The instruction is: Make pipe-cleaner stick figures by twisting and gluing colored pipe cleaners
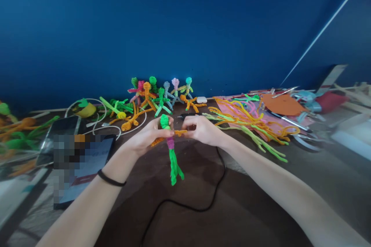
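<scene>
Both hands hold a pipe-cleaner figure (173, 158) above the dark table (255, 200). The figure has a green coiled head, a purple middle, green legs hanging down and orange arms. My left hand (146, 138) is closed, pinching the figure by its neck and its left orange arm. My right hand (201, 129) is closed on the right end of the orange arm (180, 132). A black band sits on my left wrist.
Several finished pipe-cleaner figures (162, 94) stand at the back by the blue wall. Loose orange and green pipe cleaners (249, 121) lie right on pink paper. A phone (62, 131), tablet (87, 162) and white cables sit left. A black cable (185, 204) crosses the table.
</scene>
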